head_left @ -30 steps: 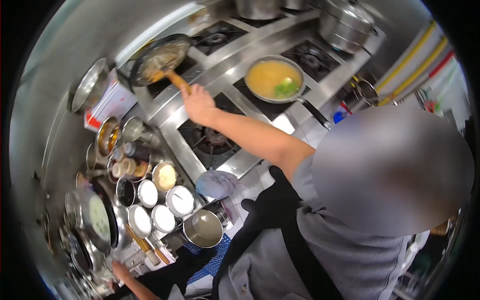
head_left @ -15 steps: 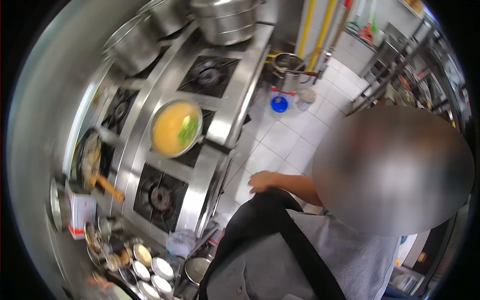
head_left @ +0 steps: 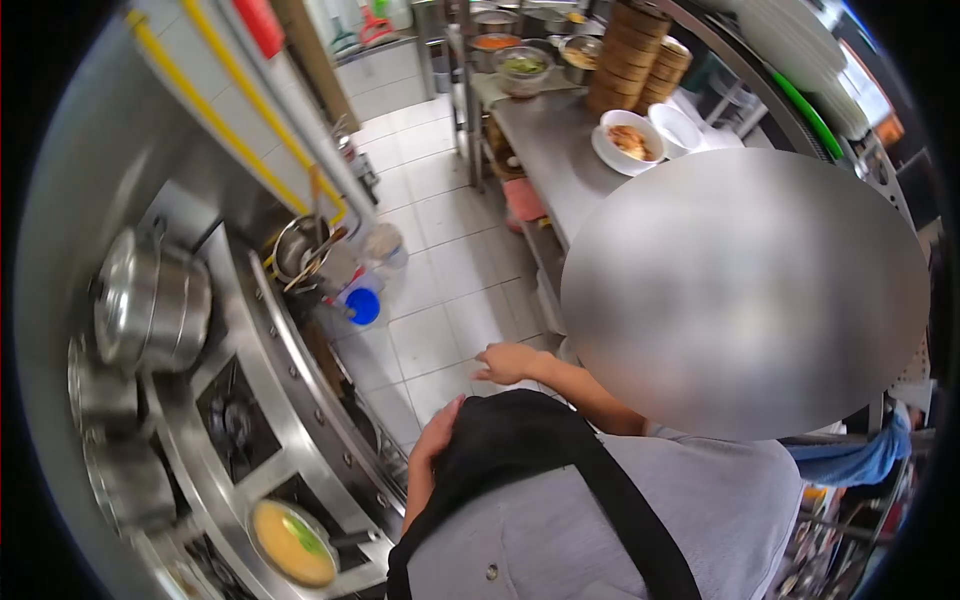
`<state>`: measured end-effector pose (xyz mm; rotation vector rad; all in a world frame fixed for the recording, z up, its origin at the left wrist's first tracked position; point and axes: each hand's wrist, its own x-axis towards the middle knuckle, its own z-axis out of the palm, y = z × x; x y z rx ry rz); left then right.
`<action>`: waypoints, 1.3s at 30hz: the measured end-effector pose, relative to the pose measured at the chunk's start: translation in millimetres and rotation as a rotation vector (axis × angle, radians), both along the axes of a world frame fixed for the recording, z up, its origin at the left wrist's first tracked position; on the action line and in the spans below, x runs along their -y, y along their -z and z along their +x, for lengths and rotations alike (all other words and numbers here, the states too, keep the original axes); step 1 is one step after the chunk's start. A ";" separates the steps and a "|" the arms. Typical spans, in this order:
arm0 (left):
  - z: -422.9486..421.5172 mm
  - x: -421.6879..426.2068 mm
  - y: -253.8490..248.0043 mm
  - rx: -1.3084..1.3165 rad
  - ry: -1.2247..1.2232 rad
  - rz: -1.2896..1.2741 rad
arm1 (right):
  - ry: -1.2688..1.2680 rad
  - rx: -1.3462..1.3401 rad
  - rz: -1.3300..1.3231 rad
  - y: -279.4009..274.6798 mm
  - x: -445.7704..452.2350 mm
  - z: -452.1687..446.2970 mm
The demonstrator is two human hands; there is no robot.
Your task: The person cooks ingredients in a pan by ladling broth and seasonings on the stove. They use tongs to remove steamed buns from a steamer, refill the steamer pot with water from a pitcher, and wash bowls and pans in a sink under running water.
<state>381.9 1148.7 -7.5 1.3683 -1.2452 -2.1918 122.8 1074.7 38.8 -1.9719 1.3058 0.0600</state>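
My right hand (head_left: 507, 363) hangs in the air in front of my black apron (head_left: 520, 430), above the white tiled floor. Its fingers are loosely stretched and hold nothing I can see. On the left, my left hand (head_left: 438, 432) lies along the apron's edge, fingers extended and partly hidden. Nothing shows in it. The stove (head_left: 290, 430) is the closest large thing on that side. On it sits a pan (head_left: 335, 541) of orange-yellow soup (head_left: 280, 540) with green leaves in it.
Large metal pots (head_left: 155, 300) stand along the stove's far side. A blue cup (head_left: 362, 306) and a pot with utensils (head_left: 300, 250) are beyond its end. To the right, a steel counter (head_left: 555, 140) carries a white bowl of food (head_left: 630, 142) and bamboo steamers (head_left: 625, 60).
My view has swung right, away from the stove toward the aisle and counter. The soup pan has shifted to the lower left, and my left hand has come into sight.
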 end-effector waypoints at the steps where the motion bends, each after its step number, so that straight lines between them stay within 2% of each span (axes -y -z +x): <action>1: -7.6 23.4 -1.3 0.069 0.071 0.009 | 0.023 -0.002 0.044 -1.0 0.0 -5.1; 3: -26.6 66.5 -17.0 0.172 0.115 0.076 | 0.035 -0.026 0.151 1.4 13.6 -15.4; 6: -39.2 126.3 -21.8 0.143 0.067 0.049 | 0.034 -0.066 0.195 -1.4 51.9 -33.1; 10: -29.8 232.7 -17.2 0.130 0.177 0.017 | 0.170 -0.153 0.210 -12.3 131.3 -54.8; 11: -29.1 262.7 -34.1 0.155 0.239 -0.091 | 0.215 -0.150 0.172 -7.7 154.9 -59.6; 12: -26.7 290.2 -35.9 0.073 0.255 -0.194 | 0.238 -0.142 0.144 -3.8 176.0 -61.9; 14: -23.8 344.3 -56.9 0.050 0.339 -0.256 | 0.249 -0.224 0.140 -19.4 222.5 -59.7; 15: -21.7 366.6 -59.6 0.066 0.372 -0.299 | 0.172 -0.220 0.158 -16.4 240.2 -54.4; 17: -19.1 404.6 -61.9 0.052 0.361 -0.232 | 0.300 -0.070 0.006 -12.7 282.9 -51.8; 18: -17.3 420.8 -61.3 0.093 0.363 -0.241 | 0.228 -0.065 0.022 -12.6 305.1 -49.7; 21: -15.7 453.4 -60.7 0.150 0.300 -0.260 | 0.281 -0.058 0.077 -26.7 360.5 -36.9; 24: -5.3 487.1 -50.5 0.218 0.188 -0.300 | 0.153 -0.061 0.136 -1.4 414.3 -31.2; 26: 2.1 488.3 -27.1 0.316 0.098 -0.173 | 0.038 -0.065 0.196 17.7 441.9 -25.6; 27: 8.4 486.5 -8.9 0.380 0.030 -0.314 | -0.073 -0.083 0.164 18.6 465.8 -13.7; 28: 16.3 483.4 8.1 0.392 -0.034 -0.305 | -0.183 -0.096 0.128 20.4 488.4 -0.1; 30: 27.3 458.6 30.5 0.557 -0.302 -0.154 | -0.326 0.003 0.043 25.8 519.1 28.7; 34: 39.0 394.0 38.8 0.698 -0.587 -0.066 | -0.673 0.166 -0.016 31.2 559.5 129.4; 37: 42.4 347.3 34.9 0.672 -0.879 0.189 | -0.857 0.085 0.009 32.2 561.8 228.9; 38: 42.8 333.4 32.5 0.658 -0.945 0.297 | -0.906 0.039 -0.068 39.4 556.0 261.0; 39: 42.2 308.5 52.4 0.681 -0.989 0.219 | -0.954 -0.002 -0.155 45.9 550.3 287.6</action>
